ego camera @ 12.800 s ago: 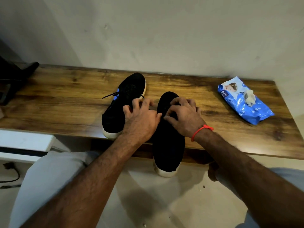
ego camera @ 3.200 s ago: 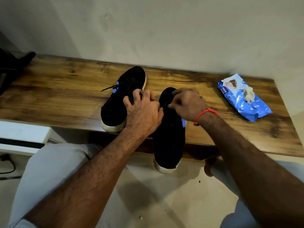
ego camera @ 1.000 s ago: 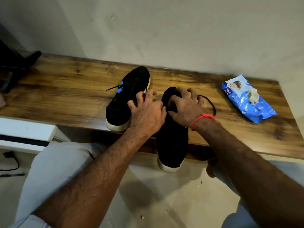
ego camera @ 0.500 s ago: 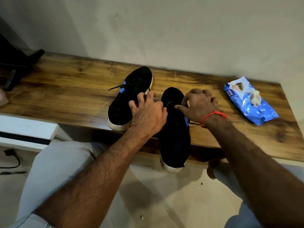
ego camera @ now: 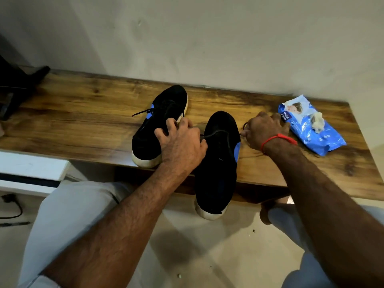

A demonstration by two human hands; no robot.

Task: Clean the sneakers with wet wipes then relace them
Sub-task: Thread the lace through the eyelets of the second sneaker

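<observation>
The left hand [ego camera: 182, 142] lies spread across the near sneaker [ego camera: 218, 161] to pin it on the wooden bench [ego camera: 83, 125] — heel hanging off the edge — while the right hand [ego camera: 262, 129] pinches the black lace [ego camera: 216, 134] and draws it sideways, seemingly tightening it through an eyelet.

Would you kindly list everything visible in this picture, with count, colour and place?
Sneakers: 2, black with pale soles; left sneaker on the table, right sneaker overhanging its front edge.
Lace: 1, black, across the right sneaker.
Wet wipes pack: 1, blue, table's right end, a wipe sticking out.
Table: 1, brown wood, against the wall.
Dark object: 1, black, far left; cannot identify.
Cable: 1, black, floor at left.
Left hand: between the sneakers, at the lace's left end.
Right hand: red wrist thread, grip on the lace's right end.
</observation>
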